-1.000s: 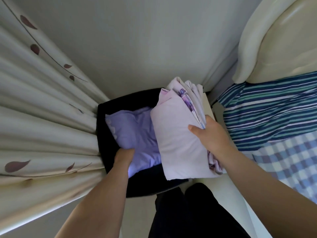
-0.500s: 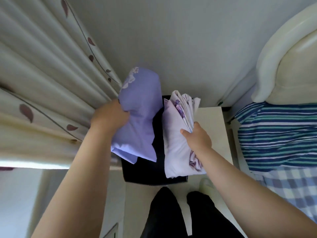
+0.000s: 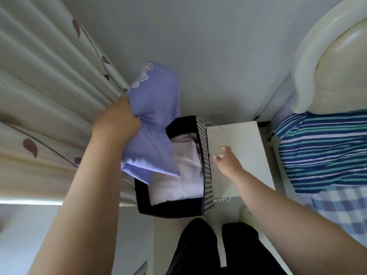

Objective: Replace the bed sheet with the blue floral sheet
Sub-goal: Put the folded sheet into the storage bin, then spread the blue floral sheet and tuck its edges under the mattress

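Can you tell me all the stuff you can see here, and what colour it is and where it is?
Folded lilac-blue floral sheet: one, lilac-blue, held up over the box.
Black fabric storage box: one, black with a checked side, on the floor beside the curtain.
Folded pale pink linen: one pile, pale pink, inside the box.
White bedside table: one, white, right of the box.
Striped bed sheet: one, blue, green and white, on the bed, right.
Cream headboard: one, top right.
Cream leaf-print curtain: one, left.
Black trousers: one pair, bottom.
Left hand: grips the floral sheet.
Right hand: open, over the table.

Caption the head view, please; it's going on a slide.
Left hand lifts the folded blue floral sheet above the black storage box; right hand hangs open.
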Motion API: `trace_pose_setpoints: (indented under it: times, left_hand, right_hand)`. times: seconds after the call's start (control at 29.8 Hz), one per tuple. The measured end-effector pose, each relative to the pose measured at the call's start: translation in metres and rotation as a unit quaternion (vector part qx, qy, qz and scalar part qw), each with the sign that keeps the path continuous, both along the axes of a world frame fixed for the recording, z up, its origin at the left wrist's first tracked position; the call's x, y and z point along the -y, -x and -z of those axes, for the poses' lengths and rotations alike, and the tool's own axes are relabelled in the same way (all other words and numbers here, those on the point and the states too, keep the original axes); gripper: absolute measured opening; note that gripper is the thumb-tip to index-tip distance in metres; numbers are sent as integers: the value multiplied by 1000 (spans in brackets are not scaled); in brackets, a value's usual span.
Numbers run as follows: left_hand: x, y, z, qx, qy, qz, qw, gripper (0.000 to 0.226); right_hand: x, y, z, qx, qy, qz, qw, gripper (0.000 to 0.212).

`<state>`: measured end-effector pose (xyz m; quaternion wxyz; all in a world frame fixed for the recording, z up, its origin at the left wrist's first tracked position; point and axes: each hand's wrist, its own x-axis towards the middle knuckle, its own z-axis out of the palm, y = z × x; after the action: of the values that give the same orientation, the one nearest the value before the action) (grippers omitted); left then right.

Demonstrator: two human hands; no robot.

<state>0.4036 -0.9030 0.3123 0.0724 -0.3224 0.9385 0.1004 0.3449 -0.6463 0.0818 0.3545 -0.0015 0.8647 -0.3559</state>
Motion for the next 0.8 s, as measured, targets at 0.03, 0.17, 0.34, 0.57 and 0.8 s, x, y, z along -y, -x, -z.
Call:
trace_pose_setpoints:
  times: [0.03,0.17,0.34,0.57,0.8]
  left_hand:
    - [-5,3,5,0,-10,6,1000,41]
    - [-26,15,25,-1,-62,35,997,40]
    - [-43,35,33,-2,-98,88,991,45]
    - [-78,54,25,-26,-172,135,975,43]
    - [-157,61,9,-72,-352,158,920,32]
  right_hand:
    - [-3,-3,-2,-10,-11,-25,1000,58]
    - [-6,-29,-9,-44,-58,-191,979,65]
    - [-5,-47,1,-29,-44,-182,982,59]
    - [-42,-35,-15,7,117,194,974,34]
    - [-115,-23,-60,63,194,280,938,56]
